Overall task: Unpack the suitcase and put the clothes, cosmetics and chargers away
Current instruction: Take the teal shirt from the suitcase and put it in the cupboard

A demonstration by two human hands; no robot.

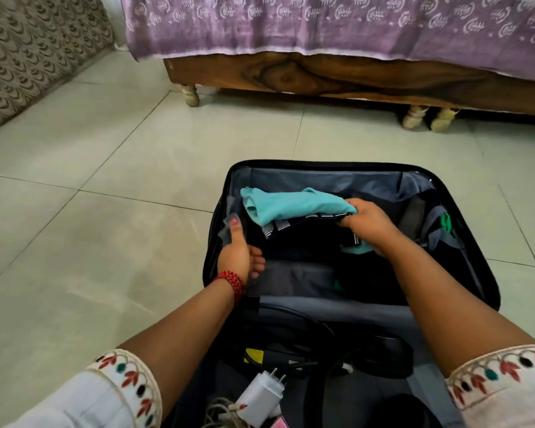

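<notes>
A dark suitcase lies open on the tiled floor in front of me. Inside it, my right hand grips a bundle of clothes: a turquoise garment on top and a dark garment with white stripes under it. My left hand rests against the suitcase's left wall, thumb up and fingers loosely bent, beside a clear plastic flap. More dark clothes fill the compartment. In the near half lie a white charger plug, black cables and a pale cord.
A wooden bed with a purple printed sheet stands beyond the suitcase. A patterned grey-beige surface rises at the far left. Pale floor tiles lie left of the suitcase. A green item shows by the right wall.
</notes>
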